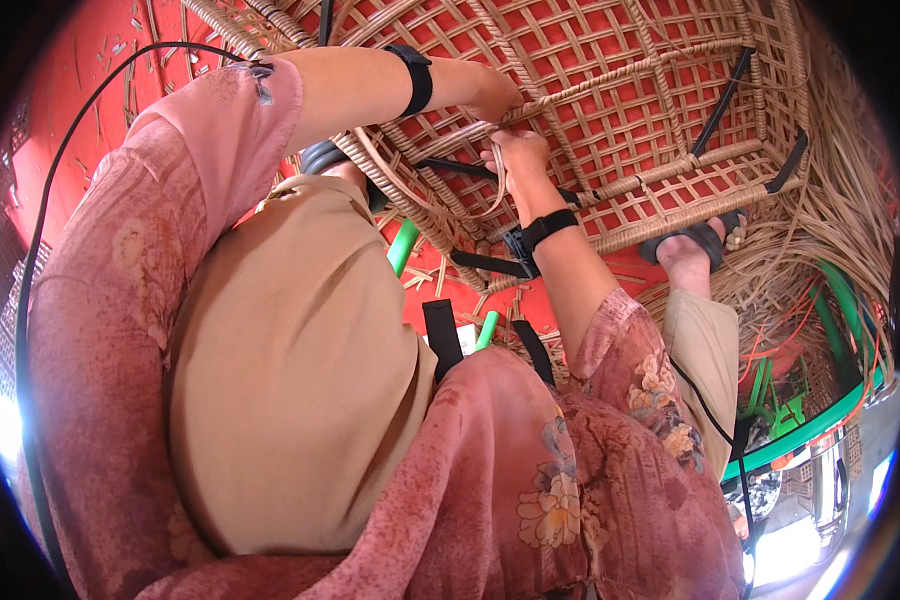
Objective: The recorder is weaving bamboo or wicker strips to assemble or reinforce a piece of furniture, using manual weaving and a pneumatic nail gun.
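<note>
A large woven wicker piece (610, 90), with open lattice, cord-wrapped ribs and dark frame bars, leans before me across the upper middle and right. My left hand (492, 92) reaches over from the left, its fingers curled against a wrapped rib; what they pinch is hidden. Just below it, my right hand (522, 158) is closed on a flat tan wicker strand (497, 192), which hangs in a loop beside the fingers. The two hands are close together at the rib. Black bands circle both wrists.
Loose tan strands (840, 190) pile up at the right. Cut scraps lie on the red floor (100, 80). A green hoop-like rim (820, 432) stands at lower right, with green rods near my knees. My sandaled foot (692, 248) is beside the wicker's lower edge. A black cable (42, 220) runs along my left.
</note>
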`<state>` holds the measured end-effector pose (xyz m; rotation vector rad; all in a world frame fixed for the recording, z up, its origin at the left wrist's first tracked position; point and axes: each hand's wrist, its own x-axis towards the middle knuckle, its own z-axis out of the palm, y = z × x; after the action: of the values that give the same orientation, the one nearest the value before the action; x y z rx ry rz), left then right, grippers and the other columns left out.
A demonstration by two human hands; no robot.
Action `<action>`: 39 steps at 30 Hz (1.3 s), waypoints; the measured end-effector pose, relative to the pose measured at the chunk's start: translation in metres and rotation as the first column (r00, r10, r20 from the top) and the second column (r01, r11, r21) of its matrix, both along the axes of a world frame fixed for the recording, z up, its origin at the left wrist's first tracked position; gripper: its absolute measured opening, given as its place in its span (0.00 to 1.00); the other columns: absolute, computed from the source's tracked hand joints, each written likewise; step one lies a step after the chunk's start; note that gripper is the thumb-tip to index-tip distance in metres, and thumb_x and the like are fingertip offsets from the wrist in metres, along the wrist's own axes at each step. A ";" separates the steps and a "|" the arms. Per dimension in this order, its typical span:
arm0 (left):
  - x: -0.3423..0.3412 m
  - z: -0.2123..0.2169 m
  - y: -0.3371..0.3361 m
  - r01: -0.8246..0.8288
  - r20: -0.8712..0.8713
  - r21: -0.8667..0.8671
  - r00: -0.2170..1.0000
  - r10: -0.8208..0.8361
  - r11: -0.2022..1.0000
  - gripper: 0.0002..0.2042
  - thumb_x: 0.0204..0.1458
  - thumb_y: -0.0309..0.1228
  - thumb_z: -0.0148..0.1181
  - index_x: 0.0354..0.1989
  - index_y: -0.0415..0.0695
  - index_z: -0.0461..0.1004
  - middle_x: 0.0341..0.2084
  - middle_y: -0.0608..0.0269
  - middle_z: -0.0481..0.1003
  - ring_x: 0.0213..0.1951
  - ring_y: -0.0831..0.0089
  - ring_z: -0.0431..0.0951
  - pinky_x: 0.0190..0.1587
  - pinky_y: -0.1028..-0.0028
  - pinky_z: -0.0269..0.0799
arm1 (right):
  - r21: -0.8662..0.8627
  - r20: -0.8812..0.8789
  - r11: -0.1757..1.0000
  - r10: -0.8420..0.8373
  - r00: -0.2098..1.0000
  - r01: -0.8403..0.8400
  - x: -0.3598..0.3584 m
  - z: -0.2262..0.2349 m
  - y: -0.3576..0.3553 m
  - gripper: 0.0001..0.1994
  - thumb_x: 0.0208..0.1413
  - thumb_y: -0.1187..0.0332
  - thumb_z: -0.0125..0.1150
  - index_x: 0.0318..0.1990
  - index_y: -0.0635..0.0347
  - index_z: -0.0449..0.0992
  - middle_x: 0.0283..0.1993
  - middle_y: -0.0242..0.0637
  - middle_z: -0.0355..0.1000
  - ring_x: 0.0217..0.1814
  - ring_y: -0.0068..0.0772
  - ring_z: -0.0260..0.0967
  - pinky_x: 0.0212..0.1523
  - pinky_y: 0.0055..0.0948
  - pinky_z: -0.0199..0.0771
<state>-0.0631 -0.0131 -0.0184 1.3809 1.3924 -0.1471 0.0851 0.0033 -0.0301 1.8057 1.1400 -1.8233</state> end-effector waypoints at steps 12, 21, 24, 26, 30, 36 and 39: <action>-0.009 0.017 -0.007 0.056 0.072 0.039 0.996 -0.059 0.998 0.21 0.43 0.30 0.59 0.47 0.39 0.66 0.37 0.52 0.74 0.42 0.55 0.74 0.43 0.62 0.70 | 0.267 -0.191 0.962 0.103 0.976 -0.050 0.016 0.003 0.003 0.13 0.50 0.67 0.51 0.38 0.67 0.74 0.34 0.42 0.74 0.34 0.32 0.71 0.36 0.27 0.67; -0.002 0.040 -0.001 -0.102 -0.086 -0.203 0.993 0.086 0.974 0.13 0.42 0.32 0.58 0.35 0.38 0.74 0.30 0.50 0.76 0.35 0.57 0.77 0.38 0.62 0.72 | -0.121 -0.172 0.959 -0.273 0.947 0.255 -0.004 0.028 0.013 0.08 0.52 0.66 0.54 0.33 0.61 0.71 0.27 0.33 0.71 0.25 0.23 0.69 0.25 0.22 0.67; 0.009 0.063 -0.011 0.006 -0.011 -0.165 1.000 -0.008 0.986 0.12 0.43 0.32 0.56 0.35 0.40 0.76 0.29 0.49 0.76 0.35 0.57 0.77 0.38 0.62 0.72 | -0.200 -0.170 0.949 -0.277 0.946 0.242 -0.008 0.023 0.016 0.09 0.49 0.64 0.60 0.28 0.61 0.71 0.22 0.31 0.69 0.19 0.23 0.67 0.18 0.21 0.63; 0.025 0.083 -0.018 0.235 0.023 -0.156 0.972 -0.234 0.959 0.13 0.43 0.34 0.55 0.35 0.40 0.76 0.29 0.49 0.76 0.34 0.57 0.77 0.38 0.62 0.72 | -0.239 -0.195 0.945 -0.270 0.943 0.222 -0.011 0.016 0.015 0.11 0.48 0.63 0.62 0.25 0.60 0.71 0.19 0.31 0.68 0.17 0.22 0.65 0.16 0.21 0.62; 0.060 0.136 -0.027 0.272 0.547 -0.318 0.835 -0.058 0.908 0.15 0.46 0.37 0.52 0.29 0.35 0.75 0.23 0.46 0.75 0.26 0.60 0.76 0.29 0.62 0.69 | 0.203 -0.183 0.956 0.252 0.950 -0.214 -0.004 0.007 0.013 0.12 0.44 0.67 0.64 0.20 0.65 0.71 0.16 0.36 0.69 0.16 0.24 0.67 0.18 0.24 0.65; 0.043 0.128 -0.009 0.283 0.739 -0.542 0.610 0.288 0.792 0.20 0.51 0.45 0.53 0.36 0.38 0.76 0.28 0.52 0.77 0.28 0.69 0.78 0.32 0.72 0.75 | 0.211 -0.300 0.939 0.326 0.896 -0.271 0.012 0.002 0.024 0.11 0.48 0.65 0.60 0.24 0.67 0.73 0.20 0.37 0.72 0.20 0.23 0.69 0.21 0.22 0.68; 0.014 0.066 -0.014 -0.290 0.083 -0.225 0.945 0.315 0.930 0.15 0.49 0.40 0.53 0.35 0.40 0.75 0.30 0.53 0.76 0.36 0.63 0.78 0.40 0.67 0.73 | 0.203 -0.359 0.942 0.326 0.875 -0.267 0.017 0.000 0.024 0.07 0.51 0.70 0.57 0.30 0.67 0.73 0.23 0.33 0.71 0.23 0.18 0.67 0.22 0.19 0.67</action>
<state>-0.0494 -0.0274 0.0476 0.9712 1.4290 -0.0069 0.1017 0.0269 -0.0302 1.2662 1.6359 -1.9968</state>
